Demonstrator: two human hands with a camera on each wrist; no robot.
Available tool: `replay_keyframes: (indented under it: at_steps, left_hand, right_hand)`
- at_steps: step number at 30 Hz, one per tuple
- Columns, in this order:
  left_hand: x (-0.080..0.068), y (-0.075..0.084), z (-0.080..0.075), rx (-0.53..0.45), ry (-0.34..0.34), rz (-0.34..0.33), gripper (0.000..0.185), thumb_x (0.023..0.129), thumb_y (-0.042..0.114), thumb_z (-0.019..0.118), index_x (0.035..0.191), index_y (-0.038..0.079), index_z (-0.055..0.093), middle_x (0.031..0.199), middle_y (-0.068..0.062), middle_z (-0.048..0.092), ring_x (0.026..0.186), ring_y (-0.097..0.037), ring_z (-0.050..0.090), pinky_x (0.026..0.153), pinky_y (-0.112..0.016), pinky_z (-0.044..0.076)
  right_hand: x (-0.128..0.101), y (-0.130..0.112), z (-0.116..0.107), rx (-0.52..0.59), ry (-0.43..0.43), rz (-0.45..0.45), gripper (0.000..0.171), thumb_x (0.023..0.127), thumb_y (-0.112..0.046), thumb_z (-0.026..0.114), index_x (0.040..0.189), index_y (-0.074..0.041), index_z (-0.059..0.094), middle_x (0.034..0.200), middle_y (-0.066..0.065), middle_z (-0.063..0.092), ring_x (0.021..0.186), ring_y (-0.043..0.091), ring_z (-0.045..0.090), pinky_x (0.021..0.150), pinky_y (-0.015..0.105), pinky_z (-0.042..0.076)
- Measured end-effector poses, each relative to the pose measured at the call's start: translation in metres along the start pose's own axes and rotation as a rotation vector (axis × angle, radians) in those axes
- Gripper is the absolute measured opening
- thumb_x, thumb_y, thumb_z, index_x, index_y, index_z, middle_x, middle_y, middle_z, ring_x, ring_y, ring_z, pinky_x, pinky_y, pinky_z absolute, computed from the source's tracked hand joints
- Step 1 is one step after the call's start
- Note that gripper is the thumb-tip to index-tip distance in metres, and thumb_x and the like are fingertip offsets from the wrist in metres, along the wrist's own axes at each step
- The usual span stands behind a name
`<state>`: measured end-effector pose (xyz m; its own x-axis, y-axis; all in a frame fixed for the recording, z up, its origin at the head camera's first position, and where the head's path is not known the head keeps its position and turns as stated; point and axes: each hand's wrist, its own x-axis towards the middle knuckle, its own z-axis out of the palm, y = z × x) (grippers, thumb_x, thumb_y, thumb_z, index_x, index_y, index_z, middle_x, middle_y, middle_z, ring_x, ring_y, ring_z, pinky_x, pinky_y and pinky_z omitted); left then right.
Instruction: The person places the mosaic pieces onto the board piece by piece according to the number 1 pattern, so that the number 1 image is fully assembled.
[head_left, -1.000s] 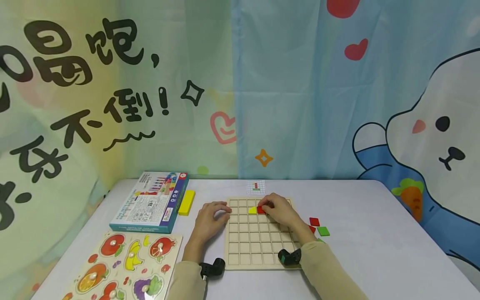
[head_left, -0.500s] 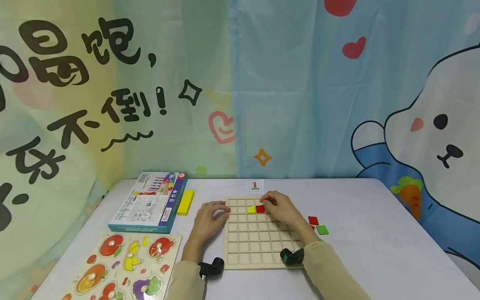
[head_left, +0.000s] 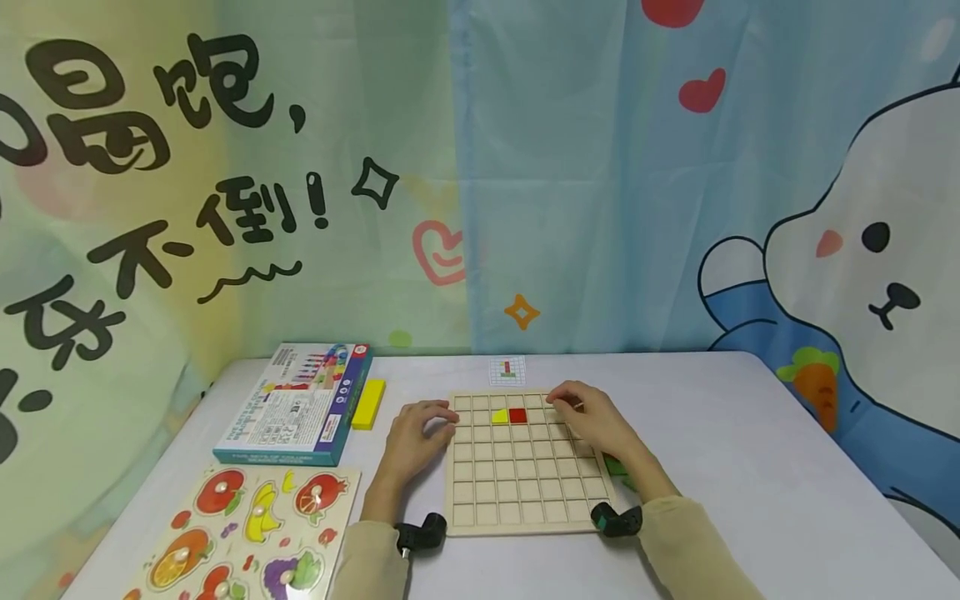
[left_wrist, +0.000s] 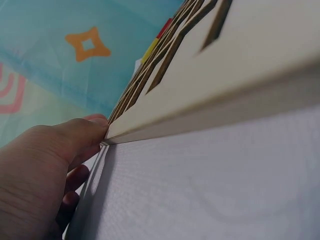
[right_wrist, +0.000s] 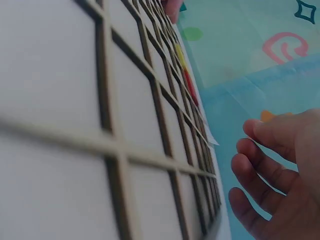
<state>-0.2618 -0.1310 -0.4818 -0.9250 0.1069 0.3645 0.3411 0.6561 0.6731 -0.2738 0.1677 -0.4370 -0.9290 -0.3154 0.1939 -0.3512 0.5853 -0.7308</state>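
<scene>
- The wooden grid board (head_left: 525, 467) lies flat on the counter (head_left: 750, 467), with a yellow piece (head_left: 499, 416) and a red square (head_left: 517, 415) side by side in its second row.
- The left hand (head_left: 418, 433) rests against the board's left edge, fingers loosely bent.
- The right hand (head_left: 592, 417) hovers over its far right corner, relaxed, holding nothing.
- A pattern card (head_left: 507, 371) lies just beyond.

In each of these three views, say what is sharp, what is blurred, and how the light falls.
Head view: even, soft light, wooden grid board sharp, no glare. Left wrist view: board edge looms blurred, left hand shaded. Right wrist view: near grid cells soft, right hand dim against the bright curtain.
</scene>
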Motion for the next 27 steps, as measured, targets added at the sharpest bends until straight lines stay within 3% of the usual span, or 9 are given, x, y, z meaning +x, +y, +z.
replay_keyframes:
  at_steps: [14, 17, 24, 27]
  left_hand:
    - [-0.001, 0.002, -0.002, -0.017, -0.013, -0.014, 0.011, 0.082, 0.017, 0.071, 0.093, 0.020, 0.073, 0.119, -0.004, 0.066, 0.117, -0.029, 0.053, 0.101, -0.053, 0.034]
    - [-0.002, 0.002, -0.001, -0.023, -0.018, -0.028, 0.011, 0.082, 0.018, 0.071, 0.093, 0.020, 0.073, 0.119, -0.003, 0.066, 0.117, -0.029, 0.053, 0.102, -0.052, 0.034]
    - [-0.002, 0.003, -0.001, -0.022, -0.026, -0.036, 0.012, 0.083, 0.018, 0.071, 0.094, 0.021, 0.073, 0.120, -0.003, 0.066, 0.118, -0.028, 0.052, 0.101, -0.052, 0.035]
    - [-0.001, 0.004, -0.002, -0.019, -0.033, -0.057, 0.012, 0.083, 0.018, 0.071, 0.094, 0.022, 0.073, 0.121, -0.002, 0.065, 0.119, -0.027, 0.051, 0.102, -0.051, 0.034]
  right_hand:
    - [-0.028, 0.018, -0.033, -0.106, 0.056, 0.047, 0.016, 0.095, -0.014, 0.055, 0.107, -0.008, 0.063, 0.108, 0.008, 0.065, 0.098, 0.023, 0.059, 0.083, 0.037, 0.048]
    - [-0.032, 0.020, -0.038, -0.109, 0.031, 0.091, 0.017, 0.094, -0.014, 0.055, 0.109, -0.008, 0.062, 0.108, 0.009, 0.063, 0.097, 0.024, 0.058, 0.077, 0.035, 0.050]
    - [-0.041, 0.023, -0.053, -0.182, -0.004, 0.127, 0.018, 0.092, -0.012, 0.057, 0.108, -0.006, 0.061, 0.107, 0.011, 0.061, 0.097, 0.024, 0.057, 0.085, 0.044, 0.047]
    - [-0.044, 0.025, -0.058, -0.199, -0.033, 0.140, 0.019, 0.090, -0.013, 0.060, 0.107, -0.005, 0.062, 0.106, 0.012, 0.060, 0.095, 0.025, 0.057, 0.081, 0.041, 0.049]
